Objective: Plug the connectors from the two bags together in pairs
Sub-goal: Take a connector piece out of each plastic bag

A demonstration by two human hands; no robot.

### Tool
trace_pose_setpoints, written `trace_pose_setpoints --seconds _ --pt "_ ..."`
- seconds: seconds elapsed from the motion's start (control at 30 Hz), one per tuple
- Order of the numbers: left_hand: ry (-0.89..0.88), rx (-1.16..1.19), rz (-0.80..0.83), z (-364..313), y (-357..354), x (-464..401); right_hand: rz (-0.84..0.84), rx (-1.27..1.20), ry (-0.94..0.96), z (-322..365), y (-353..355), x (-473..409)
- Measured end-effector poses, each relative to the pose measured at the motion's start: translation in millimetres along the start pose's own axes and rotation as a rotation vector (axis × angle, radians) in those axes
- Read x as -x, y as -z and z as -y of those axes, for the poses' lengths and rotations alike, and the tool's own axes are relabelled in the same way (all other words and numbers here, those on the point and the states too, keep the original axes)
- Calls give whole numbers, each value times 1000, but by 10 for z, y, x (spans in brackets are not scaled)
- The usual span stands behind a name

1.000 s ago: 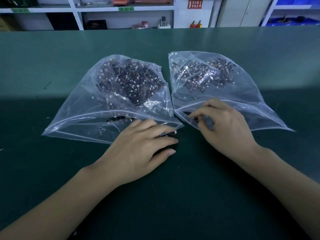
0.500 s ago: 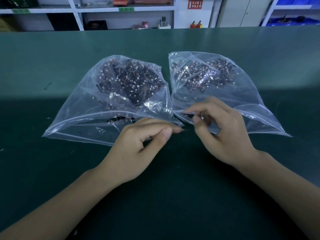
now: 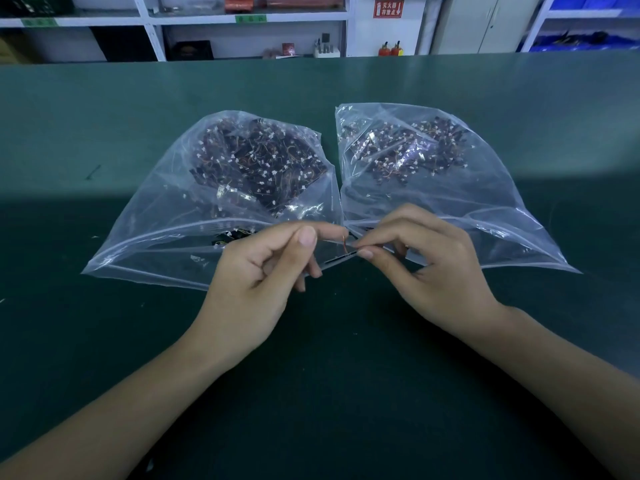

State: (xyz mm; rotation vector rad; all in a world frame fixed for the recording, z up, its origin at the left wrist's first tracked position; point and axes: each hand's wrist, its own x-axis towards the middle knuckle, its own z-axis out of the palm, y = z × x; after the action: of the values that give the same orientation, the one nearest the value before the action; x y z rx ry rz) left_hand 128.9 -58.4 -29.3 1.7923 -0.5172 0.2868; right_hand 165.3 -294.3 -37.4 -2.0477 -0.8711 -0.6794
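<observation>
Connectors point(image 3: 344, 252) — two, pinched between left hand point(image 3: 256, 282) and right hand point(image 3: 429, 271).

Dim, shadowed foreground; perhaps wide-angle edge distortion

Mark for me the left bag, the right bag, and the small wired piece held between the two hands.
left bag point(image 3: 166, 237): head view, on its clear front panel.
right bag point(image 3: 485, 216): head view, on its clear lower panel.
wired piece point(image 3: 341, 258): head view, on its dark strip between the fingertips.
</observation>
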Motion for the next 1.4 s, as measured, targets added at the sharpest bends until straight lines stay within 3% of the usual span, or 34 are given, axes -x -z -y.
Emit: trace_pose_setpoints --seconds 0.1,0.37,1.4 --pt "-140 -68 -47 -19 -16 23 -38 -27 -3 33 -6 4" --pt "-288 -310 -111 45 -27 -7 -58 -42 50 75 -14 14" --pt "-345 -347 -56 70 15 -7 -9 -83 30 29 -20 32"
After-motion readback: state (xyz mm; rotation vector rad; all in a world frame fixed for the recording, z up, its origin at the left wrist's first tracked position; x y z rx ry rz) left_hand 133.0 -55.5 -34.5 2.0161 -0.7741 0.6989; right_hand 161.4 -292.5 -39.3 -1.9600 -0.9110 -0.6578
